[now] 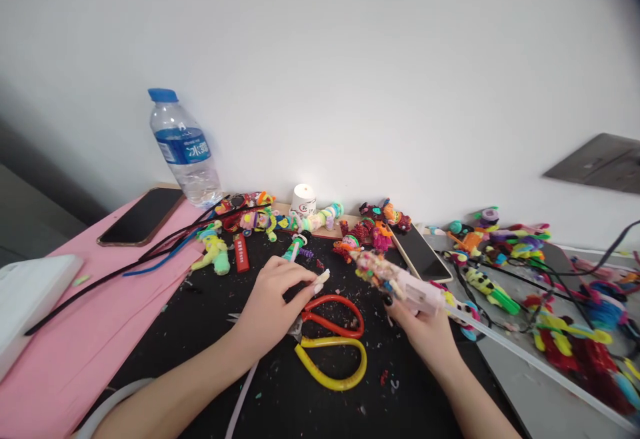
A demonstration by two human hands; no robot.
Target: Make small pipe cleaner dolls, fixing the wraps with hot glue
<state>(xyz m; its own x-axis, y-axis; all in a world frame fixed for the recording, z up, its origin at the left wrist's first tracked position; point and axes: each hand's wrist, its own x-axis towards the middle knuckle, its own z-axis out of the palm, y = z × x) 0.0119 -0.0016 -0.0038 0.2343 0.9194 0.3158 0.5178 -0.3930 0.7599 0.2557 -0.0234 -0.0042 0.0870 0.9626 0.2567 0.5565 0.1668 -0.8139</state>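
My left hand [273, 302] is above the black mat, its thumb and fingertips pinched on a small pale yellow piece [324, 277]. What the piece is made of is too small to tell. My right hand [425, 332] grips a pale pink glue gun [417, 292]; its front end is crusted with coloured bits and points up and left, and a long translucent glue stick [530, 355] runs out of its back. Scissors [333, 382] with one red and one yellow handle loop lie on the mat, their blades partly hidden under my left hand. Just beyond that hand lies a green fuzzy figure [296, 247].
Against the wall stand a water bottle [183, 152] and a white paper cup [304, 200]. Two phones [143, 217] [420, 252], a red box [241, 253], black cables [115, 285] and several fuzzy coloured figures [493, 289] lie around the black mat [200, 359]. A pink sheet [95, 332] is on the left.
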